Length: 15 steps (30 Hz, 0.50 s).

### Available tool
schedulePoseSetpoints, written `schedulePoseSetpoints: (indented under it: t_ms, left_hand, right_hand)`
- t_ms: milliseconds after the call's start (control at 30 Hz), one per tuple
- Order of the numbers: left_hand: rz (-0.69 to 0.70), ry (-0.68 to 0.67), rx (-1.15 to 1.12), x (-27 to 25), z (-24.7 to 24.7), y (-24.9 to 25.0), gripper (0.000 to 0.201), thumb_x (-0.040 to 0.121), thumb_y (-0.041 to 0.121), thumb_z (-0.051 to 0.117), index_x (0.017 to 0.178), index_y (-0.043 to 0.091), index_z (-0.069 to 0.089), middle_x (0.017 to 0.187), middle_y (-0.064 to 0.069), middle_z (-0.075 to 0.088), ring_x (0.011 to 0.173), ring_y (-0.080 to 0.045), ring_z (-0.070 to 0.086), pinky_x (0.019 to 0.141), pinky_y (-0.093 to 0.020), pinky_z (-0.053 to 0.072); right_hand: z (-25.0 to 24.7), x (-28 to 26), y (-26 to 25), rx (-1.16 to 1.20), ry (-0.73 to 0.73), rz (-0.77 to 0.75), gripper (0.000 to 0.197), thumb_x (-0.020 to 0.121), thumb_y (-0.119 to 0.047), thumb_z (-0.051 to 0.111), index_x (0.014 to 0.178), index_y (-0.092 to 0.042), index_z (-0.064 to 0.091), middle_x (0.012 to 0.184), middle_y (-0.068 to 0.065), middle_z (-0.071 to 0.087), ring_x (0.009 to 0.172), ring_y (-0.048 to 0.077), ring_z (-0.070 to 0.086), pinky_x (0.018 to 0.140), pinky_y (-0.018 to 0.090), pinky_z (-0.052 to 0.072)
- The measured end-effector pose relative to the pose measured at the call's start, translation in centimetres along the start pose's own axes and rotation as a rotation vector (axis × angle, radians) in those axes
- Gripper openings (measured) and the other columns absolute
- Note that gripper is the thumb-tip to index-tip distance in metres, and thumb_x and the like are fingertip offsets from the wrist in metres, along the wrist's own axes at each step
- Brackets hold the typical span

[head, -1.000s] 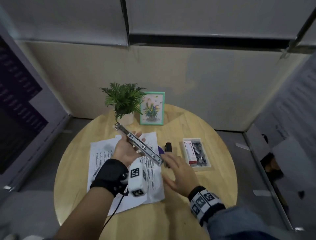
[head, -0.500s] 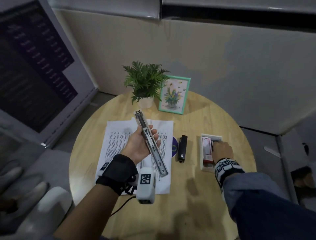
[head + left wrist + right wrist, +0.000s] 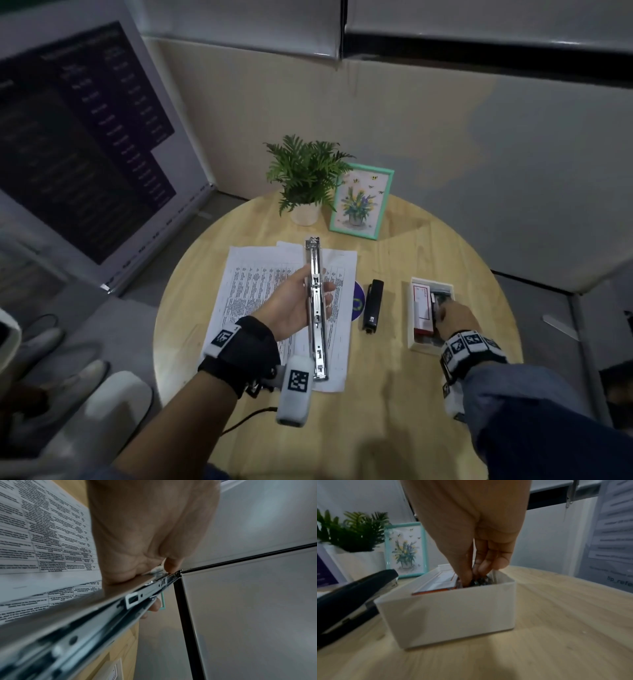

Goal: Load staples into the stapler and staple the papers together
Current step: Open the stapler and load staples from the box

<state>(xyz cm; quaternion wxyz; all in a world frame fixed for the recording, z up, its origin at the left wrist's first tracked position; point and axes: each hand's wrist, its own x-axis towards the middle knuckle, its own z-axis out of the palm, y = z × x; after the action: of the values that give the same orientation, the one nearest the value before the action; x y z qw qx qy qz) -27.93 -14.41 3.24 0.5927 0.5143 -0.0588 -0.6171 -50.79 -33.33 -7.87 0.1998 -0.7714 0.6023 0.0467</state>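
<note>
My left hand grips a long silver stapler laid open, its metal staple channel facing up, held above the printed papers. In the left wrist view the channel runs from the palm past the fingertips, and no staples show in it. My right hand reaches into a white box. Its thumb and fingertips pinch into the dark loose staples beside a red staple packet.
A black stapler lies between the papers and the white box, with a purple disc beside it. A potted plant and a teal picture frame stand at the back of the round wooden table.
My right hand went from beside the silver stapler to the white box and now digs into the staples. My left hand turned the stapler to point straight away from me.
</note>
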Motion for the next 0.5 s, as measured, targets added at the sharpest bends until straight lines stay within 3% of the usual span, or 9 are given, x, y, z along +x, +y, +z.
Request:
schedulePoseSetpoints:
  t_ms: [167, 267, 367, 500]
  left_hand:
    - [-0.016, -0.041, 0.019, -0.9, 0.2, -0.6, 0.025, 0.098, 0.033, 0.038, 0.11, 0.015, 0.052, 0.088, -0.005, 0.063, 0.067, -0.016, 0.056, 0.065, -0.031, 0.05]
    - [-0.02, -0.054, 0.028, -1.2, 0.7, -0.9, 0.026, 0.098, 0.035, 0.039, 0.107, 0.014, 0.052, 0.089, -0.006, 0.063, 0.068, -0.016, 0.055, 0.063, -0.03, 0.051]
    - [-0.029, -0.036, 0.044, -1.3, 1.4, -1.1, 0.034, 0.098, 0.044, 0.036, 0.097, 0.013, 0.051, 0.09, -0.006, 0.063, 0.069, -0.016, 0.057, 0.063, -0.03, 0.052]
    - [-0.017, -0.036, 0.06, -1.5, 1.9, -1.2, 0.035, 0.099, 0.042, 0.035, 0.105, 0.012, 0.051, 0.09, -0.006, 0.062, 0.069, -0.017, 0.056, 0.066, -0.03, 0.05]
  right_hand:
    - [-0.9, -0.9, 0.2, 0.261, 0.232, 0.031, 0.021, 0.088, -0.014, 0.055, 0.094, -0.005, 0.074, 0.093, 0.023, 0.069, 0.076, 0.035, 0.061, 0.065, 0.032, 0.046]
    - [-2.8, -2.4, -1.8, 0.473, 0.341, -0.047, 0.022, 0.089, -0.015, 0.056, 0.099, -0.002, 0.071, 0.087, 0.021, 0.071, 0.072, 0.033, 0.062, 0.062, 0.027, 0.044]
    - [-4.7, -5.1, -5.7, 0.956, 0.175, -0.161, 0.022, 0.089, -0.012, 0.06, 0.104, 0.001, 0.068, 0.075, 0.011, 0.067, 0.052, 0.018, 0.059, 0.047, 0.016, 0.048]
    - [-6.3, -9.4, -10.1, 1.253, -0.004, -0.286, 0.018, 0.086, -0.011, 0.063, 0.1, 0.0, 0.068, 0.077, 0.009, 0.068, 0.045, 0.005, 0.059, 0.05, 0.017, 0.051]
